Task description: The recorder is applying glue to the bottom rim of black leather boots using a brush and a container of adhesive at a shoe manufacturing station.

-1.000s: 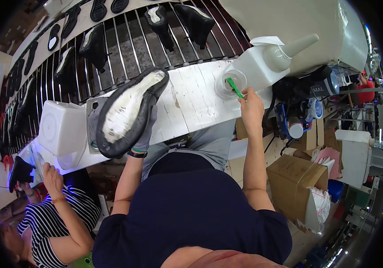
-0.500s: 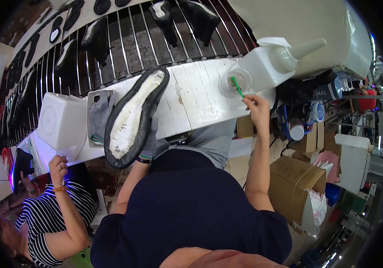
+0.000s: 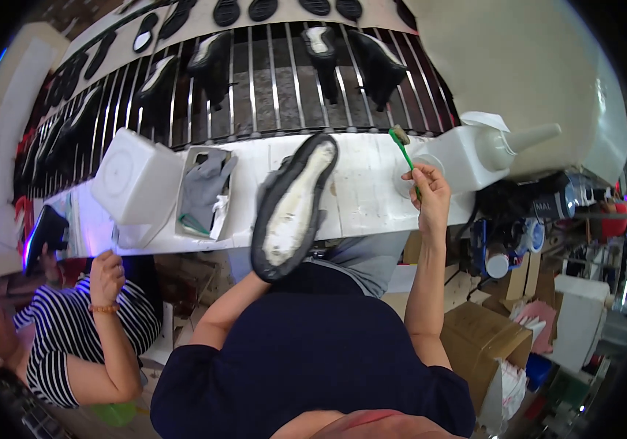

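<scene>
A black shoe upper [image 3: 300, 192] with a whitish, rough bottom faces up in front of me, tilted. My left hand [image 3: 320, 221], in a grey glove, grips it from behind; most of that hand is hidden by the shoe. Pinched in my right hand [image 3: 430, 192] is a small green-handled brush [image 3: 405, 149], its brownish bristle head pointing up and away. The brush head is above the far edge of the white bench. A clear round cup [image 3: 422, 162] stands just behind my right hand, beside a white plastic jug [image 3: 467, 157] lying on its side.
Past the white bench [image 3: 361, 201], a metal rod conveyor [image 3: 273, 80] carries several black shoe uppers, with soles on a shelf beyond. At left are an open box [image 3: 214, 219] with grey gloves, a white container [image 3: 134, 179], and a co-worker in a striped top [image 3: 68, 336].
My right hand has lifted the brush out of the cup. The shoe upper in my left hand has shifted right in view, and the whole view has turned somewhat.
</scene>
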Demonstrator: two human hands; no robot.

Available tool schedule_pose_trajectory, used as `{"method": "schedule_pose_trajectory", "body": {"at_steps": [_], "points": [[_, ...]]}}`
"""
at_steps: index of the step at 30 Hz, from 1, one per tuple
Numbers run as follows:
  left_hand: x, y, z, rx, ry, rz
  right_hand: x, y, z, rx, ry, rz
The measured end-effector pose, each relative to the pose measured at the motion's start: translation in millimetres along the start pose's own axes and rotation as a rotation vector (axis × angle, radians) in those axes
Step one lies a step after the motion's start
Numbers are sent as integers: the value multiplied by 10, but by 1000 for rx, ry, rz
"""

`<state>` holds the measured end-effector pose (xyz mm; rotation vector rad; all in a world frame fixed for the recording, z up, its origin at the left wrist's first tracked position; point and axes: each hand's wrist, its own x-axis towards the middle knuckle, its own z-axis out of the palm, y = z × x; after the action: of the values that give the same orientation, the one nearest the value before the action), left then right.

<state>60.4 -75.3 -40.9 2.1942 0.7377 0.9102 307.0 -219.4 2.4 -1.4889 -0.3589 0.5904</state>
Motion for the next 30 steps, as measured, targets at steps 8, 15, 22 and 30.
{"method": "schedule_pose_trajectory", "body": {"at_steps": [8,15,22,30], "points": [[-122,-184,506,-388,193,13,-349,-231,678,-55,-281,-121],[-297,-366,568,-381,147,23,-725,-442,631,-199,-488,91],[-257,-327,601,-309,146,2,-867,-559,644,-292,-553,-122],[-93,-226,521,-106,330,268,-605,-281,642,-495,-282,-212]]}}
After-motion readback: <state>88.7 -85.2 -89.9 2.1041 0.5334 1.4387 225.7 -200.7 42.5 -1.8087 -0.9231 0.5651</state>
